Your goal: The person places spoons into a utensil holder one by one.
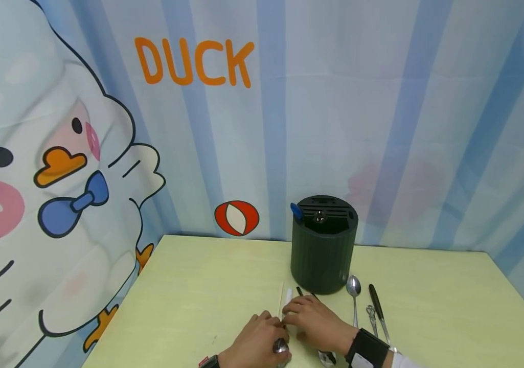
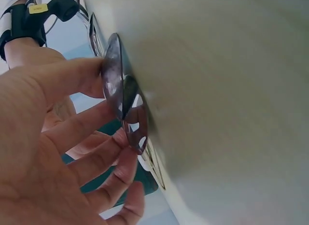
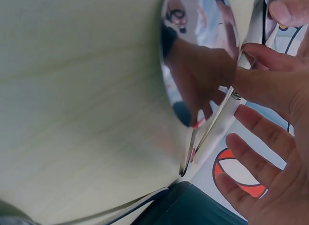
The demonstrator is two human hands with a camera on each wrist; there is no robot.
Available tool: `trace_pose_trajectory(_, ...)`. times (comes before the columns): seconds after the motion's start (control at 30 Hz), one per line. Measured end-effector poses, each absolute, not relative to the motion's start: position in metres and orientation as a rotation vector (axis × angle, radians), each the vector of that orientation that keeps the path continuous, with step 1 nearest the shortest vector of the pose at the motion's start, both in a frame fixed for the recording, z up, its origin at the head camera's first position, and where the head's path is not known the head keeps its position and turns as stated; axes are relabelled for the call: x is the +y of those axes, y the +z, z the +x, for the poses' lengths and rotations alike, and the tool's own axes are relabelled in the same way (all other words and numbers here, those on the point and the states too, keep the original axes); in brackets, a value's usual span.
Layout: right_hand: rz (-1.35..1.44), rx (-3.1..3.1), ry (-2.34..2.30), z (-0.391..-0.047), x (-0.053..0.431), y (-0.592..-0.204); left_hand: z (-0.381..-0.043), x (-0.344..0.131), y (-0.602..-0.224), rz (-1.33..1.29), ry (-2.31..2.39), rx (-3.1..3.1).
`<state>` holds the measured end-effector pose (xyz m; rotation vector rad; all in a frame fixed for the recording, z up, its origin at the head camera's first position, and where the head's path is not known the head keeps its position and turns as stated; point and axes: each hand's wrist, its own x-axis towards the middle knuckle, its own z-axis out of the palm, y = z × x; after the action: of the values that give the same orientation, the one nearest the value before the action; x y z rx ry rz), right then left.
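Observation:
My left hand (image 1: 258, 341) holds a metal spoon (image 1: 281, 346); in the left wrist view its thumb presses the spoon's bowl (image 2: 113, 75). Behind that bowl, its fingertips touch a second shiny metal piece (image 2: 137, 126) with pale slots or reflections. My right hand (image 1: 317, 319) reaches across, fingertips close to the left fingers. Three of its fingers (image 3: 258, 157) are spread in the right wrist view; whether its thumb pinches anything is hidden. Below it lies another spoon (image 1: 327, 358), its bowl large in the right wrist view. A thin stick (image 1: 281, 299) and white handle (image 1: 288, 295) extend beyond the hands.
A dark green utensil holder (image 1: 323, 260) stands at the back, with a blue handle (image 1: 296, 211) and a round metal end (image 1: 320, 217) in it. Right of the hands lie a spoon (image 1: 354, 287), an ornate handle (image 1: 371, 314) and a dark-handled utensil (image 1: 376, 297). A printed curtain hangs behind.

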<state>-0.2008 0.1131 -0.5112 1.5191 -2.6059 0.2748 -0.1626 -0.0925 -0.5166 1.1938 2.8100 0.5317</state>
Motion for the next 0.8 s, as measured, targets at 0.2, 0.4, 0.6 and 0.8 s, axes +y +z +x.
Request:
trace_pose_trajectory(0.2,1.499,-2.557,0.261,-0.1989,0.1096,-0.5129,-0.1639,-0.0885,-0.5164,1.234,0.590,2.742)
trace_pose_trajectory(0.4,1.513,-2.464,0.312,-0.1990,0.1072,-0.5159,-0.1645,-0.0860,-0.5183,1.262,0.643,2.717)
trace_pose_trajectory(0.6,1.519,-2.386,0.351,-0.2012,0.1098,-0.5144,-0.1627,-0.0836,-0.5155,1.229,0.744,2.777)
trace_pose_trajectory(0.8,1.535,-2.379,0.418,-0.2014,0.1135,-0.5079,-0.1619,-0.0821,-0.5116,1.195,0.852,2.784)
